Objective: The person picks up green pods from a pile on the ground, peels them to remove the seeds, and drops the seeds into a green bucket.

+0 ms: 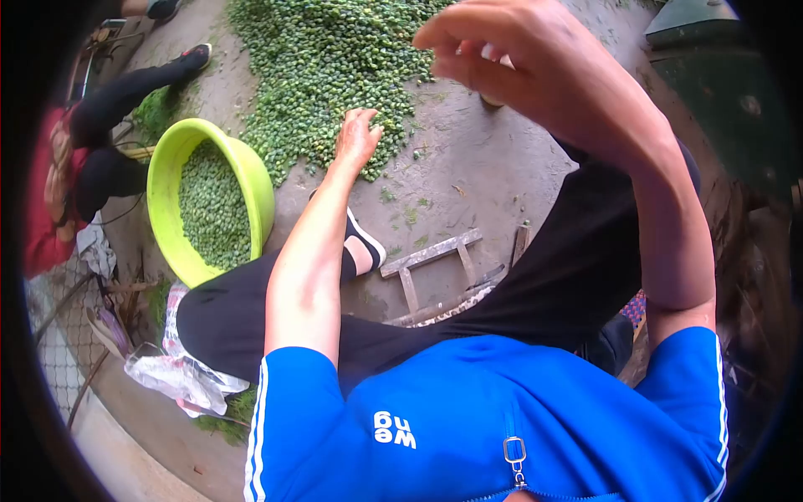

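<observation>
My left hand (358,138) reaches to the near edge of a large pile of small green fruits or pods (322,67) spread on the ground. Its fingers are slightly bent and apart, and it overlaps the pile in this view. My right hand (519,63) is raised close to the camera at the upper right, wrist bent and fingers curled inward. Something small and pale shows between those fingers; what it is I cannot tell. To the left of my left forearm, a yellow-green plastic tub (261,180) stands tilted, partly filled with the same green pieces (216,205).
Between my legs lies a small wooden frame (431,253) on the concrete. Another person in red (50,192) sits at the left edge beside the tub. A white plastic bag (188,376) lies by my left leg. Something dark green (711,92) stands at the upper right.
</observation>
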`<state>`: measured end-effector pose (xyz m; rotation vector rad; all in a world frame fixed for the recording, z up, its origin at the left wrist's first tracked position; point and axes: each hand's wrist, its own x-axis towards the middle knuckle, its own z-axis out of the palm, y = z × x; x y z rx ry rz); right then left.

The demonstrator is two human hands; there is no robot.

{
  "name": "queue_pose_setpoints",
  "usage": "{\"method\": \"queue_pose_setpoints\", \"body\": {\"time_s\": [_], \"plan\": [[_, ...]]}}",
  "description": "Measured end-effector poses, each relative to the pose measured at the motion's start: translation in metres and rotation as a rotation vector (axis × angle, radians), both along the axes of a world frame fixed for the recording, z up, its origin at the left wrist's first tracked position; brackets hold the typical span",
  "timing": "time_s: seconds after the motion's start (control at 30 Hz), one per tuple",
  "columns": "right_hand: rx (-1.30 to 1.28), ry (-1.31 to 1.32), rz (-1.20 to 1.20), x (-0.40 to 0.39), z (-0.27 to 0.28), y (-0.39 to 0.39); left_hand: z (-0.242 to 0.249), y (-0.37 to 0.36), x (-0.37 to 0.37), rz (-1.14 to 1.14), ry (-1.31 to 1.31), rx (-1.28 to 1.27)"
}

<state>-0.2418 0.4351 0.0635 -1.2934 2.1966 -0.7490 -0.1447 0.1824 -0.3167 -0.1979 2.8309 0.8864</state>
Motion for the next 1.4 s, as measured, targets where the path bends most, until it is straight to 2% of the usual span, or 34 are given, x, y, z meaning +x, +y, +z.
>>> {"method": "queue_pose_setpoints", "body": {"time_s": [0.03,0.1,0.17,0.23,0.27,0.37,0.5,0.57,0.6,0.63,0.7,0.73,0.77,0.83,0.93,1.03,1.1,1.17,1.23,1.3,1.37,1.4], "plan": [[0.007,-0.007,-0.008,0.003,-0.009,0.0,0.0,0.007,-0.003,-0.008,-0.057,-0.077],[-0.172,0.165,-0.139,0.011,-0.031,-0.001,0.001,0.012,-0.013,-0.164,-0.099,-0.2],[-0.123,0.167,-0.13,0.012,-0.033,0.005,0.008,0.021,-0.017,-0.133,-0.15,-0.196],[-0.073,0.17,-0.119,0.012,-0.032,0.007,0.015,0.022,-0.02,-0.275,-0.255,-0.333],[-0.08,0.174,-0.107,0.012,-0.03,0.007,-0.002,0.017,-0.016,-0.272,-0.211,-0.342],[-0.088,0.159,-0.089,0.011,-0.029,0.008,-0.012,0.009,-0.004,-0.229,-0.048,-0.303],[-0.068,0.135,-0.1,0.014,-0.028,0.006,-0.026,-0.004,0.012,-0.206,0.036,-0.236],[-0.083,0.145,-0.099,0.014,-0.03,0.006,-0.041,-0.01,0.023,-0.008,0.088,-0.059],[-0.058,0.158,-0.093,0.014,-0.03,0.006,-0.075,-0.019,0.025,0.267,0.085,0.357],[-0.036,0.173,-0.085,0.015,-0.031,0.006,-0.055,-0.019,0.026,0.142,0.181,0.086],[-0.11,0.167,-0.082,0.017,-0.031,-0.002,-0.055,-0.028,0.024,0.336,0.157,0.268],[-0.182,0.162,-0.08,0.017,-0.03,-0.005,-0.038,-0.03,0.021,0.766,-0.174,0.997],[-0.144,0.168,-0.083,0.015,-0.032,-0.005,-0.02,-0.031,0.019,0.875,-0.137,1.266],[-0.149,0.141,-0.117,0.014,-0.036,-0.01,0.012,-0.042,0.02,0.904,-0.119,1.694],[-0.291,0.036,-0.168,0.014,-0.035,-0.033,0.074,-0.043,0.008,0.76,-0.043,1.976],[-0.57,-0.203,-0.342,0.006,-0.068,-0.07,0.146,-0.042,-0.013,0.57,0.115,2.149],[-0.719,-0.799,-0.565,0.013,-0.072,-0.094,0.206,-0.034,-0.027,0.587,0.265,2.148],[-0.798,-1.28,-0.761,0.016,-0.075,-0.114,0.253,-0.026,-0.03,0.514,0.347,2.086],[-0.988,-1.543,-0.815,0.025,-0.073,-0.136,0.306,0.005,-0.026,0.748,0.457,1.741],[-1.232,-1.684,-0.656,0.029,-0.084,-0.156,0.324,0.023,-0.02,0.595,0.584,1.542],[-1.339,-1.87,-0.671,0.048,-0.059,-0.153,0.337,0.042,-0.017,0.493,0.751,1.261],[-1.365,-1.938,-0.685,0.048,-0.06,-0.155,0.342,0.047,-0.015,0.495,0.747,1.264]]}}
